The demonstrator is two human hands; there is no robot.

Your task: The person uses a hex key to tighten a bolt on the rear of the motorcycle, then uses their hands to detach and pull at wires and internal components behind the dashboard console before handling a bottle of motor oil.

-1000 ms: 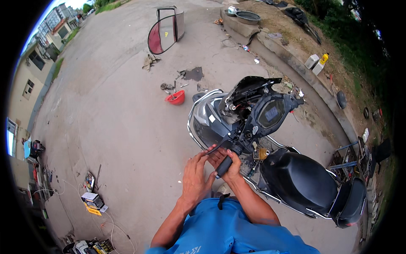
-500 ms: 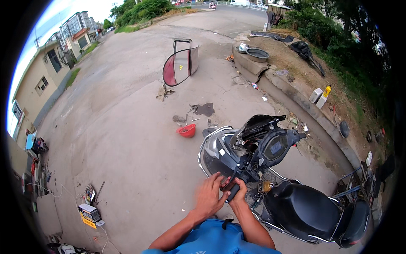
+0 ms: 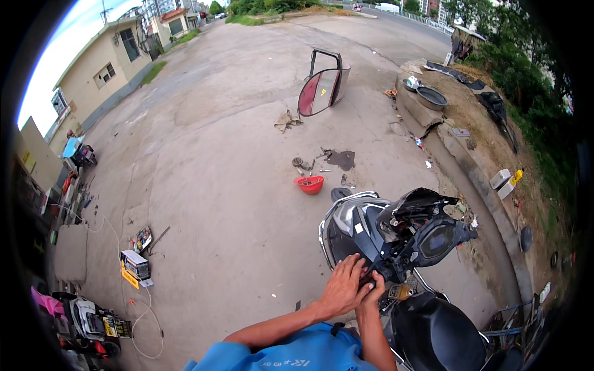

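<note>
A dark electric scooter (image 3: 362,226) stands in front of me to the right, its front cover raised around the handlebar and a display (image 3: 437,241) facing up. My right hand (image 3: 372,292) is closed around the black handlebar grip on the near side, which is now almost wholly hidden by my hands. Against it lies my left hand (image 3: 344,283), fingers stretched forward over the grip and brake lever area. Its fingertips point toward the scooter's front. Behind the handlebar is the black seat (image 3: 436,331), with a yellowish-brown part (image 3: 401,292) in the footwell.
A red bowl-shaped container (image 3: 309,185) with tools lies ahead, near a dark stain (image 3: 341,160). Farther off stands a windshield-like panel (image 3: 322,91). A kerb (image 3: 489,185) runs along the right. Left are a box (image 3: 135,264), a cable and another scooter (image 3: 86,318).
The view has turned left, so everything sits farther right or lower. My left hand has come forward onto the grip, against my right hand, covering the grip end that showed before.
</note>
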